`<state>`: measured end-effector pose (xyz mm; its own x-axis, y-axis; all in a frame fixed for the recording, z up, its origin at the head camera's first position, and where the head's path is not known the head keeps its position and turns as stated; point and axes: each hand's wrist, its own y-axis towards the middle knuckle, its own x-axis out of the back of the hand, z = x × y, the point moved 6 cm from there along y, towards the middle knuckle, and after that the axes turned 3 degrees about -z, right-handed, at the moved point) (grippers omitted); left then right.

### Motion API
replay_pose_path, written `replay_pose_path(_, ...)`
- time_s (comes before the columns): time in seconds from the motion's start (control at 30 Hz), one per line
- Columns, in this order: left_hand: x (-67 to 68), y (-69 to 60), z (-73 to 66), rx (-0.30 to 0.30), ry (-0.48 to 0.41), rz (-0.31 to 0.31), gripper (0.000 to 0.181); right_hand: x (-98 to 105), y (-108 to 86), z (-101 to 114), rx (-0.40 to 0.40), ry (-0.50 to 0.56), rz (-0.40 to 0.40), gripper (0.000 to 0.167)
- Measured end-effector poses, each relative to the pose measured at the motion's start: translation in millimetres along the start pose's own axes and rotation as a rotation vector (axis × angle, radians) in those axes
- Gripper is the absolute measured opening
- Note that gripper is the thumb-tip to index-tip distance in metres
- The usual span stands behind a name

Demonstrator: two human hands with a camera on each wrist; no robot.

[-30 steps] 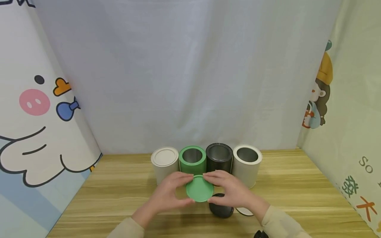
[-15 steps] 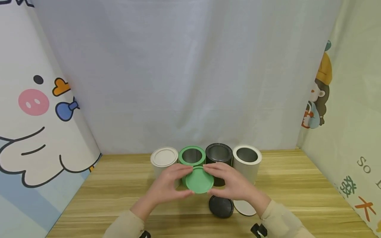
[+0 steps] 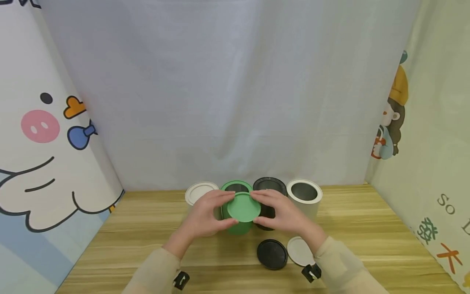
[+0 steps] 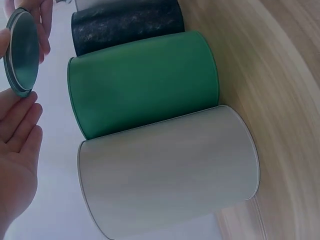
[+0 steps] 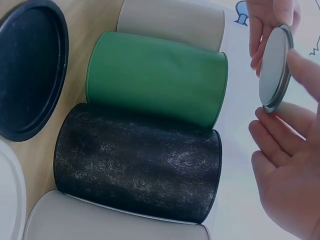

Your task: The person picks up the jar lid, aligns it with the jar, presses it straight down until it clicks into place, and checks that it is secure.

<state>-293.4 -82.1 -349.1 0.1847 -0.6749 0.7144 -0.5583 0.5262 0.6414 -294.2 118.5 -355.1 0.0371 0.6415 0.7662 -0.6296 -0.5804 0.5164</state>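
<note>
We see the green lid (image 3: 244,207) in the air, held between 2 hands: the left hand (image 3: 209,214) pinches its left edge and the right hand (image 3: 282,213) its right edge, each grip narrow on the rim. The lid is higher than the top of the green can (image 5: 155,77), apart from it. On the tabletop (image 3: 117,245), this can stands in a row of 4, between a capped pale can (image 3: 200,192) and the black can (image 5: 137,162). Nearer to us, the black lid (image 3: 272,254) and the white lid (image 3: 299,250) lie side by side.
</note>
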Motion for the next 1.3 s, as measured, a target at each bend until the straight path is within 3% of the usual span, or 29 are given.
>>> replay_pose_path(0.2,-0.6,6.7,8.9,0.058,0.025,-0.011,0.062,-2.8,6.7,-8.0,-0.066,-0.012,-0.014,0.057)
replay_pose_path(0.4,-3.0,10.6,18.3,0.141,0.03,0.026,0.062,-4.1,13.4,-13.7,-0.115,0.012,-0.038,0.056)
replay_pose_path(0.6,-1.7,13.9,25.3,0.157,0.028,0.044,0.057,-3.9,23.0,-16.1,-0.086,-0.012,-0.067,0.052)
replay_pose_path(0.9,-1.8,19.5,34.7,0.177,0.064,0.06,0.056,-7.9,34.6,-20.0,-0.13,-0.089,-0.075,0.049)
replay_pose_path(1.3,-3.9,25.3,45.5,0.176,0.089,0.099,0.056,-14.0,45.3,-24.6,-0.143,-0.157,-0.043,0.048)
